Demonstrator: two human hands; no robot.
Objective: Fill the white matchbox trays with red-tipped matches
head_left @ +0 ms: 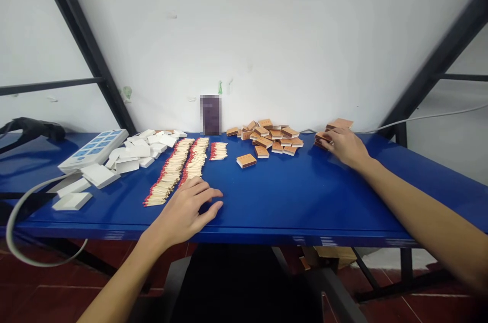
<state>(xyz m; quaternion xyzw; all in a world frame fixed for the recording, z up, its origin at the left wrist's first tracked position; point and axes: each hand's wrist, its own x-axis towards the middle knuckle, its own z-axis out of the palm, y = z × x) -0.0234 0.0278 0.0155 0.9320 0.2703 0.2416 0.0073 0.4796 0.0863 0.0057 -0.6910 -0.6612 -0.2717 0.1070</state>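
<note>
At the right, my right hand (346, 146) is closed at a small stack of brown matchbox sleeves (340, 123), its fingertips on the nearest sleeve. Its own fingers partly hide what it grips. My left hand (190, 208) lies near the table's front edge, fingers apart and holding nothing. Two long rows of red-tipped matches (168, 175) run beside it, the right one partly under the hand. Behind these lies a short bunch of matches (218, 151). One matchbox (246, 160) sits apart, in front of a heap of matchboxes (272, 134).
White inner trays (139, 150) are piled on the left of the blue table (290, 196). A white and blue box (95, 150) stands beside them, with a grey cable (15, 241) looping over the front edge. A dark blurred rectangle (212, 115) leans on the wall.
</note>
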